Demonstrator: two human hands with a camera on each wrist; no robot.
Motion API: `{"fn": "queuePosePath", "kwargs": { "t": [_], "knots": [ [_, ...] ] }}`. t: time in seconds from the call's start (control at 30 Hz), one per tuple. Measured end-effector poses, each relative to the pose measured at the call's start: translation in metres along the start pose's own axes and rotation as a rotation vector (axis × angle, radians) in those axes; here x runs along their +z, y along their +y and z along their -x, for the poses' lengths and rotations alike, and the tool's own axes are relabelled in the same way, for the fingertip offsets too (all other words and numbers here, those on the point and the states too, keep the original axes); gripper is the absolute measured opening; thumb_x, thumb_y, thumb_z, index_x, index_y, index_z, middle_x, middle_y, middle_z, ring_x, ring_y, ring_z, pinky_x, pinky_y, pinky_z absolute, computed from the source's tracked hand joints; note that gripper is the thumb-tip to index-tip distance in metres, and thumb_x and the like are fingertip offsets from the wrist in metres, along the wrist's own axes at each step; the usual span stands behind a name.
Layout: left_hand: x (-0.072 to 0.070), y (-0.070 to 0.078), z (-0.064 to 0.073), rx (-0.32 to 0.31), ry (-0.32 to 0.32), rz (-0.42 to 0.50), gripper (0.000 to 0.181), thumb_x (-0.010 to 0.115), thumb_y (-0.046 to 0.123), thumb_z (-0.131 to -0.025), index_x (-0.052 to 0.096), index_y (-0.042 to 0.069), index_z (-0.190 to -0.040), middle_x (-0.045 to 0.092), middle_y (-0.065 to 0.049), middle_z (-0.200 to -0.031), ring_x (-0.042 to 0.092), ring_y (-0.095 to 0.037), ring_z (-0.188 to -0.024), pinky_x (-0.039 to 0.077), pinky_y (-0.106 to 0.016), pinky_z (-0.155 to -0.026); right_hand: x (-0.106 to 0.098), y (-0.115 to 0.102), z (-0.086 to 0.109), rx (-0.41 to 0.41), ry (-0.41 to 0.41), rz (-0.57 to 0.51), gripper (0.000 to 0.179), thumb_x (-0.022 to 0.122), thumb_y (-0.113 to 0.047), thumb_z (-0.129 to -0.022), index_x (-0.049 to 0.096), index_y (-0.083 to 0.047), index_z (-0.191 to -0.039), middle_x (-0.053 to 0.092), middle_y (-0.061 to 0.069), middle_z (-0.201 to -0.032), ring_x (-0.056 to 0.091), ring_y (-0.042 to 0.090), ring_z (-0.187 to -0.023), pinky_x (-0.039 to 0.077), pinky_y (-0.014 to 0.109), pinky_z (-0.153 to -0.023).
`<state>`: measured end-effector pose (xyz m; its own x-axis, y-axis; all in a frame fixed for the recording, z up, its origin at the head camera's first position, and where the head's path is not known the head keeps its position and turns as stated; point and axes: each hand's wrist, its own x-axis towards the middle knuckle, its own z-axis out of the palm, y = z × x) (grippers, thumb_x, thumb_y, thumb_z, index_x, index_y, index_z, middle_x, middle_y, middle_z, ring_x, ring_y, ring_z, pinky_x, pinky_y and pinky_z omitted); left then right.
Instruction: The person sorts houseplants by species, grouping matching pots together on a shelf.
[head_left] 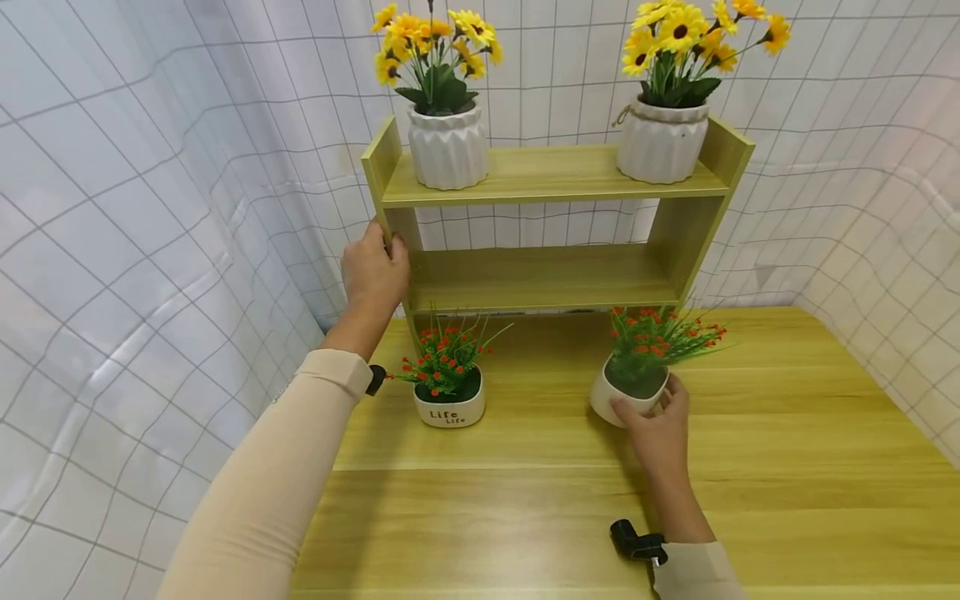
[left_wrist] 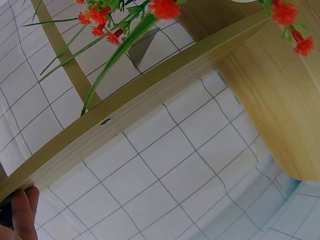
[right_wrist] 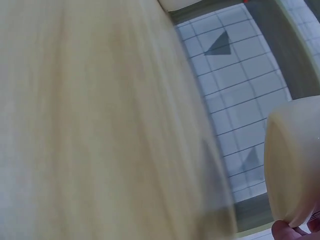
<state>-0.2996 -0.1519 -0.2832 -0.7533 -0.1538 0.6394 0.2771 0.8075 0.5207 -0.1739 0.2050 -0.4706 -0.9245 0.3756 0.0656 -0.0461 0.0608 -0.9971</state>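
My left hand (head_left: pixel 375 267) grips the left side panel of a wooden shelf (head_left: pixel 547 277), with the thumb on its front edge. In the left wrist view, fingers (left_wrist: pixel 25 212) touch that panel's edge. My right hand (head_left: pixel 660 421) holds a white pot (head_left: pixel 615 402) of red flowers, tilted, at the shelf's lower right. The right wrist view shows this pot's underside (right_wrist: pixel 285 170), raised off the table. A second white pot (head_left: pixel 448 412), lettered "Life", stands upright on the table by the shelf's lower left, with red flowers (head_left: pixel 442 358) in it.
Two white ribbed pots of yellow flowers stand on the top shelf, one at the left (head_left: pixel 448 150) and one at the right (head_left: pixel 663 143). The wooden table (head_left: pixel 487 508) extends to the front and right. Gridded white cloth (head_left: pixel 150 208) hangs around it.
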Motion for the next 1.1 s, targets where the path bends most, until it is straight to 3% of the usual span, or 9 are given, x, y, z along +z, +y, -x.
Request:
{"fn": "queuePosePath", "kwargs": {
  "t": [0.17,0.47,0.67,0.77,0.9,1.1],
  "knots": [
    [-0.002,0.002,0.001,-0.014,-0.014,0.003,0.024,0.051,0.018,-0.1,0.061,-0.003,-0.097,0.07,-0.026,-0.092,0.067,-0.047,-0.087,0.052,-0.054,-0.075,-0.003,-0.011,0.008,-0.045,0.016,-0.008,0.093,0.078,-0.013,-0.084,0.018,-0.009,-0.155,0.029,0.013,-0.152,0.034,0.027,-0.137,0.04,0.044,-0.099],
    [0.0,0.0,0.001,-0.021,-0.016,0.002,0.023,0.051,0.017,-0.1,0.062,-0.004,-0.1,0.071,-0.026,-0.094,0.067,-0.047,-0.089,0.052,-0.055,-0.076,-0.002,-0.031,0.011,-0.106,0.04,-0.061,0.091,0.079,-0.007,-0.082,0.023,-0.011,-0.153,0.029,0.005,-0.151,0.031,0.02,-0.138,0.038,0.048,-0.104],
    [0.0,0.0,0.0,-0.021,-0.016,-0.001,0.024,0.051,0.018,-0.1,0.062,-0.003,-0.1,0.071,-0.026,-0.094,0.067,-0.047,-0.09,0.052,-0.054,-0.076,0.001,-0.041,0.016,-0.107,0.025,-0.172,0.083,0.074,-0.005,-0.086,0.023,-0.01,-0.151,0.028,0.002,-0.151,0.036,0.021,-0.136,0.043,0.031,-0.097],
    [0.0,0.0,0.001,-0.018,-0.016,0.004,0.025,0.05,0.018,-0.1,0.062,-0.004,-0.1,0.07,-0.026,-0.094,0.067,-0.047,-0.09,0.052,-0.055,-0.076,0.006,-0.043,0.019,-0.101,-0.001,-0.278,0.078,0.068,-0.001,-0.089,0.022,-0.009,-0.152,0.028,0.002,-0.151,0.041,0.022,-0.132,0.045,0.023,-0.091],
    [-0.001,-0.001,0.001,-0.014,-0.001,0.004,0.024,0.051,0.018,-0.099,0.061,-0.004,-0.097,0.07,-0.027,-0.092,0.067,-0.048,-0.089,0.051,-0.055,-0.075,0.016,-0.041,0.023,-0.077,-0.069,-0.357,0.076,0.061,0.0,-0.092,0.019,-0.008,-0.154,0.031,0.008,-0.15,0.047,0.019,-0.126,0.047,0.021,-0.091],
    [-0.001,-0.001,0.0,-0.009,-0.006,0.004,0.023,0.051,0.017,-0.099,0.061,-0.004,-0.097,0.07,-0.026,-0.091,0.067,-0.048,-0.087,0.051,-0.055,-0.075,0.035,-0.023,0.029,0.001,-0.173,-0.268,0.073,0.057,-0.007,-0.096,0.016,-0.003,-0.156,0.027,0.018,-0.155,0.045,0.023,-0.127,0.044,0.017,-0.091]
  ]
}}
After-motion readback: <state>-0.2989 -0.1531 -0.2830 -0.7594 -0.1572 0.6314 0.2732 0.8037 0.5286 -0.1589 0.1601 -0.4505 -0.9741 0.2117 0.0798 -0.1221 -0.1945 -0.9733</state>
